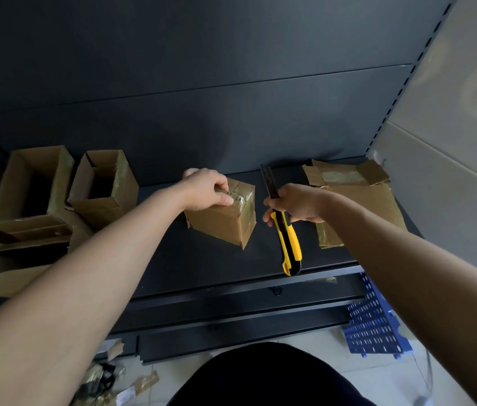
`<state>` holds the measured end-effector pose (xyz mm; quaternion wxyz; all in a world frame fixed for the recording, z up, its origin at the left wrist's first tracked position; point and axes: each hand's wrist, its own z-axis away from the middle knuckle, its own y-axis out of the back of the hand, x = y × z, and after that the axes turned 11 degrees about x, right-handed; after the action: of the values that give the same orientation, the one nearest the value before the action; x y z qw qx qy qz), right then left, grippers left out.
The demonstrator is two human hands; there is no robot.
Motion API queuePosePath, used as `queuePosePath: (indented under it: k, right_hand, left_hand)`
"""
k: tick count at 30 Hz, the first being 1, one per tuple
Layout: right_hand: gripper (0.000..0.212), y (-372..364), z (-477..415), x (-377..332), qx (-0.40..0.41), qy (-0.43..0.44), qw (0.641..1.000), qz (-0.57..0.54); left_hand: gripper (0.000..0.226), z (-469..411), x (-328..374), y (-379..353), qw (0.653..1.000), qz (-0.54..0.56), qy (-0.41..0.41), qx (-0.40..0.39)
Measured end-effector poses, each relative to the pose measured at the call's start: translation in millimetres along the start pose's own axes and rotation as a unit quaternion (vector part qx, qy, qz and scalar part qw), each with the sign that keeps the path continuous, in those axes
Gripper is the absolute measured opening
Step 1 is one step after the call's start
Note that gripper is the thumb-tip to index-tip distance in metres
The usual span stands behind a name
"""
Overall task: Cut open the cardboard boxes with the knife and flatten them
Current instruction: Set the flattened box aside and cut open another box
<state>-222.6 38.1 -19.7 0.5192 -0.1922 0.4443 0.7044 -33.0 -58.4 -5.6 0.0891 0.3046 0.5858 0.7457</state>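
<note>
At nine o'clock on the dark shelf (202,265) stand two open boxes (32,183), their mouths upward and tape clinging to their walls; just toward six o'clock from them lie loose cardboard pieces (26,244), partly folded. Below these, at seven o'clock on the tiled floor, tape scraps (131,385) are scattered. Near the centre of the shelf sits the taped box (225,224), closed, its top and right face covered in glossy tape, one corner pointing toward six o'clock. The left hand (206,190) rests on the top of this box with its fingers curled over the near upper edge, grasping it. At three o'clock from the box, close to it but apart from it, the right hand (295,205) is closed around the yellow-and-black knife (288,241), grasping it at the front of the handle; the blade (269,181) is extended and points toward twelve o'clock, while the handle's butt points toward six o'clock above the shelf's front. Farther toward three o'clock, flattened cardboard (360,197) lies in a low stack at the shelf's right end, tape strips showing on it. At five o'clock, below the shelf's front edge, a blue perforated panel (374,323) stands on the floor.
</note>
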Motion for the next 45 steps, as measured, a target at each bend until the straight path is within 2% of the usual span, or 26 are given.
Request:
queuePosePath:
  k: [3, 5, 11, 15, 21, 24, 28, 32, 35, 37, 41, 45]
  right_hand:
    - [0.013, -0.3, 1.7, -6.1, -0.001, 0.015, 1.0, -0.004]
    - [0.017, 1.1, 2.1, -7.7, -0.016, 0.023, 0.999, 0.017]
    - [0.034, 4.5, 6.5, -19.0, -0.008, 0.028, 0.987, 0.161]
    - [0.037, 0.9, 6.6, -30.3, 0.022, 0.046, 0.96, 0.274]
    - [0.037, -7.2, 3.2, -42.8, 0.002, 0.059, 0.941, 0.332]
    - [0.035, -14.0, 1.1, -39.1, -0.008, 0.067, 0.943, 0.327]
    - [0.03, -9.2, 6.5, -25.3, -0.066, 0.03, 0.942, 0.328]
    - [0.03, -14.1, 5.9, -14.4, -0.058, 0.008, 0.97, 0.237]
    - [0.037, -1.4, 12.7, -10.5, -0.06, -0.015, 0.975, 0.212]
    - [0.045, 8.1, 15.4, -10.7, -0.034, -0.012, 0.979, 0.202]
    - [0.055, 10.8, 11.3, -11.7, 0.031, 0.026, 0.98, 0.196]
    - [0.045, 2.5, 10.6, -12.4, 0.034, 0.046, 0.98, 0.189]
  left_hand:
    - [0.019, 2.3, -0.6, 3.1, 1.0, -0.012, -0.015, 0.005]
    - [0.017, 3.5, -2.2, 4.4, 1.0, -0.014, -0.02, 0.006]
    - [0.01, 8.7, -6.5, 3.9, 1.0, -0.002, -0.031, -0.006]
    - [0.006, 8.4, -7.8, 2.0, 0.999, 0.001, -0.046, -0.011]
    - [0.02, 6.0, -16.1, 0.2, 0.998, 0.013, -0.046, -0.044]
    - [0.017, 8.1, -19.2, 2.1, 0.998, 0.018, -0.029, -0.049]
    - [0.017, 8.9, -24.3, 10.0, 0.998, 0.051, 0.027, -0.005]
    - [0.011, 11.6, -18.2, 6.3, 0.997, 0.058, 0.042, 0.008]
    - [0.04, 12.1, -18.0, 7.7, 0.993, 0.089, 0.066, 0.026]
    - [0.045, 11.0, -16.3, 9.9, 0.993, 0.09, 0.06, 0.05]
    - [0.026, 7.7, -9.4, 11.4, 0.994, 0.079, 0.043, 0.067]
    - [0.011, 2.3, -6.6, 14.6, 0.993, 0.077, 0.046, 0.077]
